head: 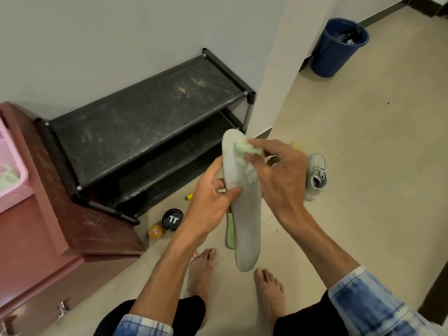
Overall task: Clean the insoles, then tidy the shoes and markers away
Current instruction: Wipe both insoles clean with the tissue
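My left grip (213,197) was curled round the pale grey insole (244,214) near its middle, the thumb lying across the top face and the fingers tucked behind. The insole hung in the air above the floor (363,166), its toe end pointing away towards the shoe rack (145,117) and its heel end down over my bare feet. My right grip (278,175) pinched a crumpled pale green cloth (247,156) and pressed it against the forepart of the insole.

Under the held insole a second, green insole (230,234) lay flat on the floor, mostly hidden. A grey lace-up shoe (315,175) stood just beyond my right wrist, and something small and yellow (295,145) showed past my knuckles; I could not tell what it was.

A yellow marker (189,196) lay on the floor in front of the rack's lower shelf, beside my left grip. Nearer the reddish-brown cabinet (72,226) stood a black round tin (172,219) with white letters on its lid, touching or just beside a small orange jar (156,232). A pink basket (12,166) sat on the cabinet's top surface. A blue bin (339,47) stood by the far wall, well apart from everything else.
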